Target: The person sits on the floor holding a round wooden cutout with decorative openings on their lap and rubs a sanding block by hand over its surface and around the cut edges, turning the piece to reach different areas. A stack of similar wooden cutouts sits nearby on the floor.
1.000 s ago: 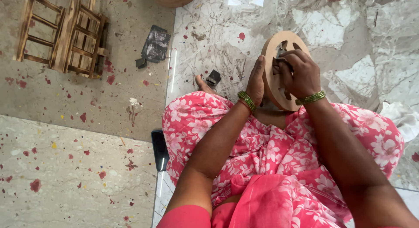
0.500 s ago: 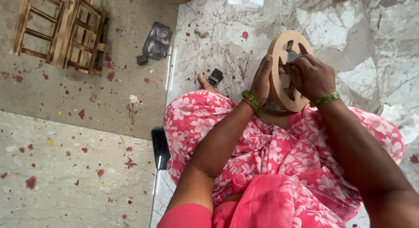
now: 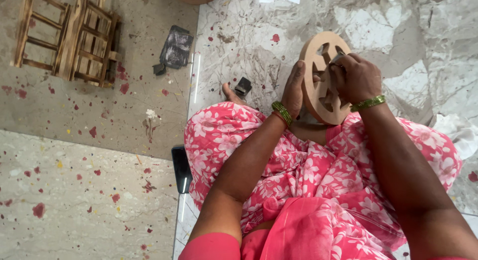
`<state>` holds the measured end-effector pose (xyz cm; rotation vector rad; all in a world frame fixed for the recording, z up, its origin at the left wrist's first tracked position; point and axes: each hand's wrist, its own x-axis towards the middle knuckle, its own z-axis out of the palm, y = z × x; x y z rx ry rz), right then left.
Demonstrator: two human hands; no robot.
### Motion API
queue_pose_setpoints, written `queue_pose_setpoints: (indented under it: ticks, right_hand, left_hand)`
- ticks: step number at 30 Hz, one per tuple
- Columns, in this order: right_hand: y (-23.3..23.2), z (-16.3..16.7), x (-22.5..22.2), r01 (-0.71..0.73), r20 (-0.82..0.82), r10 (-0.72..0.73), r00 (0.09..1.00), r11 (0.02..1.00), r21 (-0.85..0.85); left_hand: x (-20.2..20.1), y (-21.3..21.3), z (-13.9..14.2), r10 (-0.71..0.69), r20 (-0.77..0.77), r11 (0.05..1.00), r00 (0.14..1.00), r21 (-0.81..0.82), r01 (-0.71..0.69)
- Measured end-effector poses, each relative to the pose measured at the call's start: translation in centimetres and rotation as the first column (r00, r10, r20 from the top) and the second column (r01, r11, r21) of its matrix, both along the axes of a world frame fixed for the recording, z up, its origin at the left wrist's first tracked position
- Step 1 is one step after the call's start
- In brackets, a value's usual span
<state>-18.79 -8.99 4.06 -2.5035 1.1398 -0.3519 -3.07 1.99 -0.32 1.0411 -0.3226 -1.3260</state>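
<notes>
I sit on the floor with a round wooden disc (image 3: 323, 98) that has cut-out openings standing on edge above my knees. My left hand (image 3: 294, 88) holds the disc by its left rim, palm flat against it. My right hand (image 3: 356, 78) is closed on a small grey piece that looks like sandpaper (image 3: 338, 58), pressed against the disc's upper face. Green bangles show on both wrists. My lap is covered by pink flowered cloth (image 3: 308, 170).
Small wooden frames (image 3: 67, 38) lie at the top left. A dark grey sheet (image 3: 175, 47) lies on the floor near them, a small dark block (image 3: 243, 85) beside my foot, a black flat object (image 3: 181, 168) by my left thigh, white cloth (image 3: 460, 133) at right.
The disc has tilted and shifted slightly between frames. My right hand has moved over its upper face while the left hand keeps its hold on the rim.
</notes>
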Motion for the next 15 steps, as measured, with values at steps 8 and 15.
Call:
queue_pose_setpoints:
  ticks: [8,15]
  right_hand:
    - [-0.9,0.0,0.0,-0.057,0.010,0.058,0.998,0.997,-0.042]
    - [0.0,0.0,0.4,0.046,-0.146,-0.055,0.988,0.997,-0.062]
  left_hand:
    - [0.0,-0.2,-0.1,0.025,-0.014,0.999,1.000,-0.038,-0.025]
    - [0.2,0.0,0.2,0.010,-0.007,0.999,1.000,-0.037,-0.010]
